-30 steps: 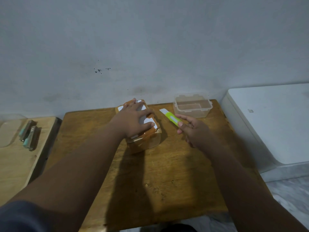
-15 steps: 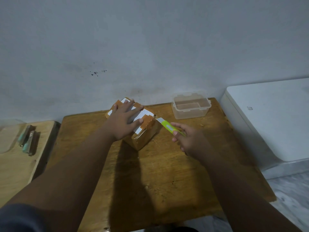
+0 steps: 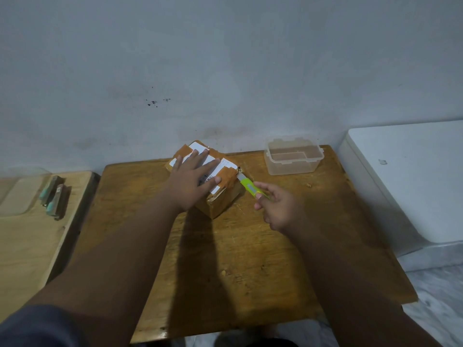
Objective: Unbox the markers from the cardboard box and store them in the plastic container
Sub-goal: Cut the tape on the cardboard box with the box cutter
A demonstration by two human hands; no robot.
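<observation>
At the frame's centre the taped cardboard box sits on the wooden table, pinned by the flat, spread left hand. The right hand, closed around a green plastic cutter, points its blade up-left at the box's right corner. The clear plastic container stands empty at upper right.

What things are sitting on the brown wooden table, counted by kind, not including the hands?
Taped brown cardboard box with white label: 1
Clear plastic container, open: 1
Lime-green utility knife: 1, held at the box's corner
Total: 3
</observation>
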